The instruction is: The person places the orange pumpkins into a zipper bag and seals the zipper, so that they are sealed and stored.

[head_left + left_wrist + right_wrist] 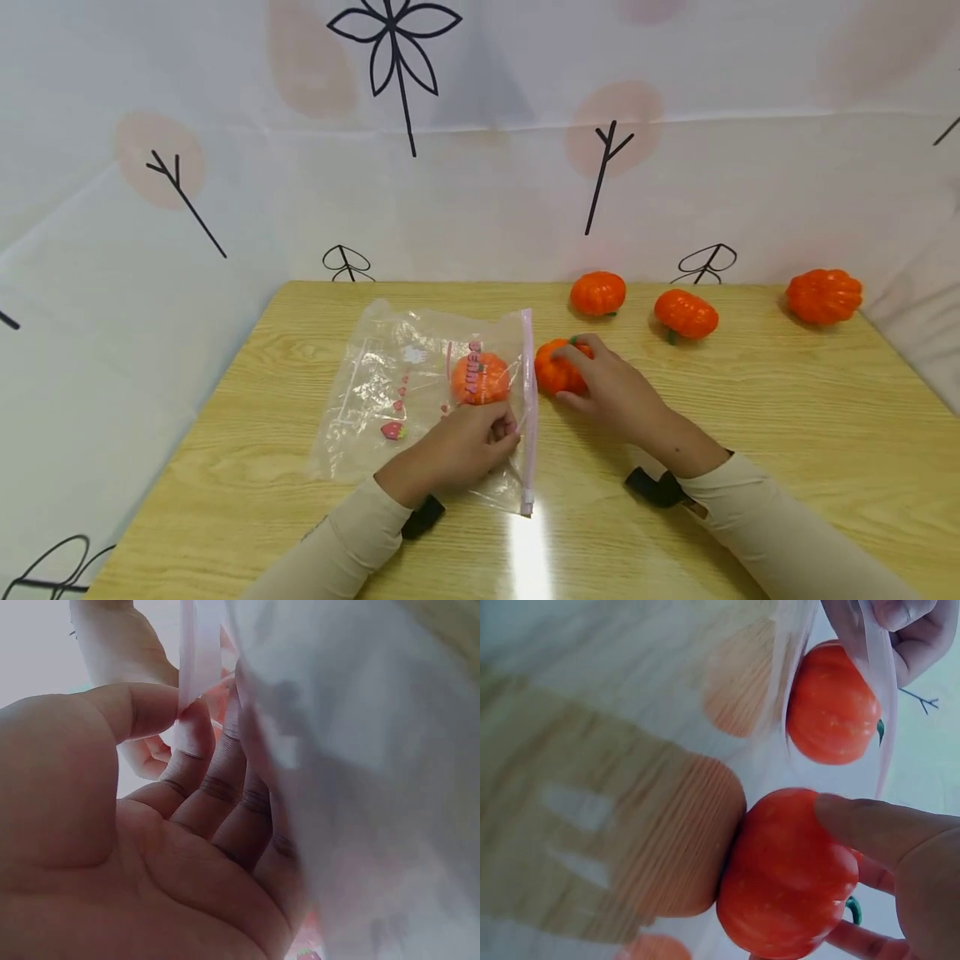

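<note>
A clear zip bag (352, 417) with a pink zip edge and printed pictures lies on the table, one orange toy pumpkin (480, 379) inside it. My left hand (467, 442) pinches the bag's open edge between thumb and forefinger; the left wrist view shows the pinched pink strip (199, 652). Just right of the bag's mouth, my right hand (618, 392) grips a second toy pumpkin (787, 874) with thumb and fingers around it. In the right wrist view this pumpkin sits at the tabletop, in front of the mouth, with the bagged pumpkin (832, 705) beyond.
Three more toy pumpkins stand toward the back: one near the middle (597, 293), another to its right (686, 314), and one at the far right corner (823, 297). A white patterned cloth (487, 192) hangs behind the wooden table (795, 433).
</note>
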Tool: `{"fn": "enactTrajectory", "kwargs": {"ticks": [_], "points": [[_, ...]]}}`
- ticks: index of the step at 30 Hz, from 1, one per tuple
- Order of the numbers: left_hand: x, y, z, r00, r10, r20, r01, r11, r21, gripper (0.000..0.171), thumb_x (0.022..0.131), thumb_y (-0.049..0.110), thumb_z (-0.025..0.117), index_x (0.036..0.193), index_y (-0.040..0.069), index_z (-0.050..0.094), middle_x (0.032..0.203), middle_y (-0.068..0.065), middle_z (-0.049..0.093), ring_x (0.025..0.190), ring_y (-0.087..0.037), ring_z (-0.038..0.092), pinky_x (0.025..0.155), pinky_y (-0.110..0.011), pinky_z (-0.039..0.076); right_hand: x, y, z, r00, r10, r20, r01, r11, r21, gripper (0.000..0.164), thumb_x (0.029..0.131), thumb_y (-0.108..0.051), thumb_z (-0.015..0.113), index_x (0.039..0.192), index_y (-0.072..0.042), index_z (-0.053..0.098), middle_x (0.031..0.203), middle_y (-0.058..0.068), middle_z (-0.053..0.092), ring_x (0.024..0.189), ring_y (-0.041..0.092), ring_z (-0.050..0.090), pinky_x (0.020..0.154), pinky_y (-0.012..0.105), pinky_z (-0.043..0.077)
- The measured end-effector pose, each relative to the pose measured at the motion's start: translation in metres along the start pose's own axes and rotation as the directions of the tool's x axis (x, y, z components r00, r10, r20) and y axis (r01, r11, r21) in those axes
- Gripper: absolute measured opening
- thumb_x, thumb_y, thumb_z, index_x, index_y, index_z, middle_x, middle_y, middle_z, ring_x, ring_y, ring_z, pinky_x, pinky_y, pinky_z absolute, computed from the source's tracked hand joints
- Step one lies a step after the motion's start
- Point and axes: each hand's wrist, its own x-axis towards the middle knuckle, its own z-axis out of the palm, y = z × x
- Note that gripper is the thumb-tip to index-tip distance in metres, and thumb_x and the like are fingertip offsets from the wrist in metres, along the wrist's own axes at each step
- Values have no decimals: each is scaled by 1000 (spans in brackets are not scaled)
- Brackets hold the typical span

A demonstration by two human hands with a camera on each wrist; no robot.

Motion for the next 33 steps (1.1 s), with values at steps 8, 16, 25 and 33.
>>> {"fn": "enactTrajectory", "kwargs": {"ticks": [8,16,25,33], "points": [[-1,-1,1,1000,5,4,-5,1000,-22,10,98,23,61,89,19,58,72,9,57,61,-4,49,58,-19,43,1,-4,0,1000,-2,3,2,1000,-12,51,80,-29,84,123,-14,60,130,13,56,96,29,65,78,46,57],[-2,1,0,1000,2,-15,-2,1000,-21,9,98,22,61,89,20,58,70,10,56,61,-3,49,57,-19,43,-1,-7,-4,999,36,12,-36,999,-36,51,81,-31,81,125,-13,62,130,14,57,102,32,64,79,49,56],[-1,3,0,999,-5,-46,3,999,-33,9,98,22,60,90,20,58,73,9,57,64,-5,51,60,-20,45,-4,-6,-12,999,44,-11,-44,999,-26,49,82,-30,77,126,-12,62,133,16,56,112,38,61,82,53,56],[0,5,-2,995,13,-97,-15,1000,-19,9,97,21,60,89,20,57,75,9,57,66,-6,51,62,-20,45,-4,-10,-17,998,12,-69,-11,1000,10,50,83,-27,75,128,-10,60,136,16,54,119,39,58,87,55,55]]}}
